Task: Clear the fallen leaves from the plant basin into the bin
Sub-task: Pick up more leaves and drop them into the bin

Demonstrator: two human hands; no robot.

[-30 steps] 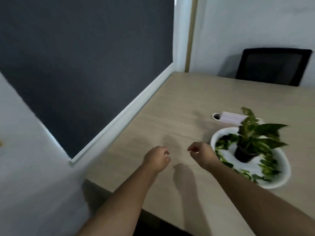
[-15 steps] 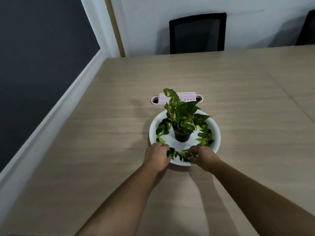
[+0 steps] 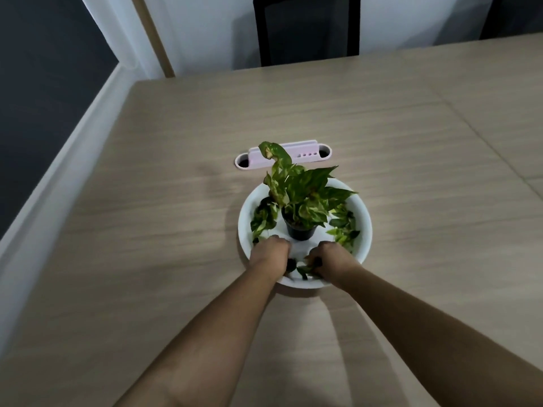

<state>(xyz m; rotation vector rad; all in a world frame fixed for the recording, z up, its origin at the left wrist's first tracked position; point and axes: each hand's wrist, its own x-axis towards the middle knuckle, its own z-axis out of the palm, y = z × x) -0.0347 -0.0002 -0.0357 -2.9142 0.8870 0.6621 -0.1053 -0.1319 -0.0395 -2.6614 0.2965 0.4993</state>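
Leaves [image 3: 304,270] between left hand [image 3: 269,257], right hand [image 3: 335,259]

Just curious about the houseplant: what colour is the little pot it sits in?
Black pot, standing in the white basin; the head view shows it.

The basin [image 3: 364,227] was white, the pot [image 3: 299,232] black, the leaves [image 3: 343,230] green mottled cream, the desk [image 3: 147,230] pale woodgrain, the holder [image 3: 282,155] pale pink.
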